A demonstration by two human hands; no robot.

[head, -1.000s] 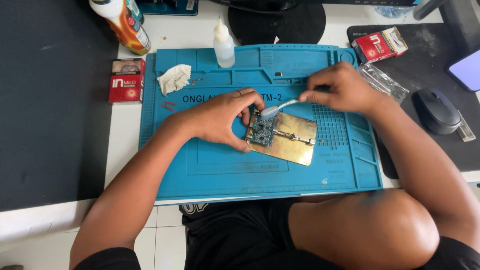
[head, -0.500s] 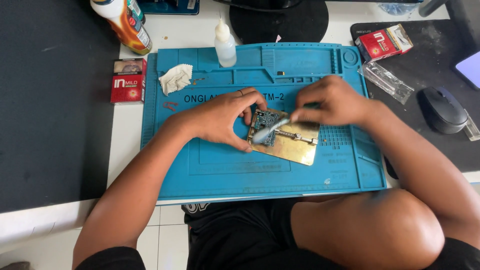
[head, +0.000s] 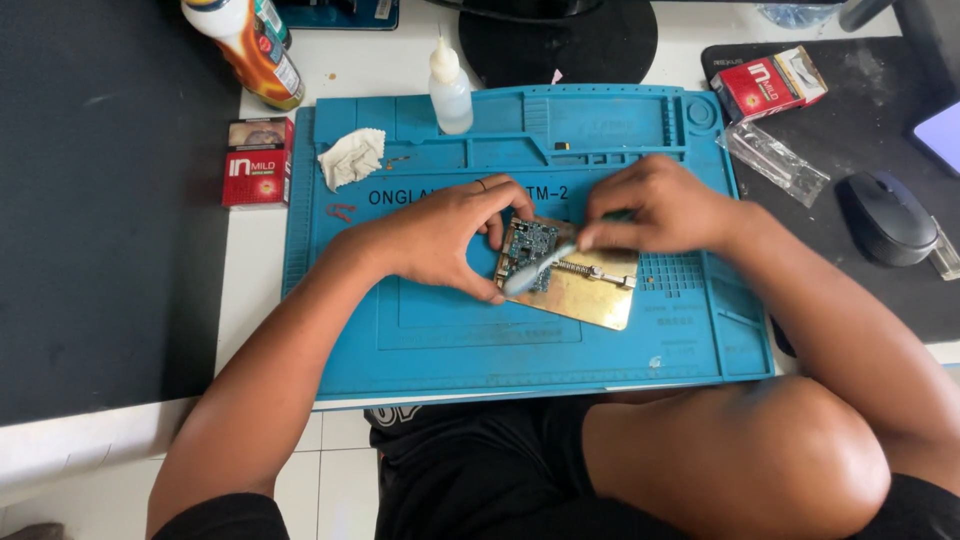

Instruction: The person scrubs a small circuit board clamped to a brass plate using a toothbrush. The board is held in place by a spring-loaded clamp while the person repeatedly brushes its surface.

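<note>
Since a second ago the right hand has come down from above the brass holder plate to its upper edge, and the brush head has travelled from the top of the circuit board to that board's lower left corner. The right fingers are clamped together on the handle of the pale brush, whose head lies on the board. The board sits clamped on the left part of the plate, and the plate lies at the middle of the blue work mat. The left hand curls around the plate's left edge, thumb and forefinger apart and pressing it from below and above (a thin ring shows on one finger). Up-left of the plate, on the mat, lie a crumpled white cloth and a small clear dropper bottle. A dark computer mouse rests well right of the plate, off the mat, on the tabletop.
</note>
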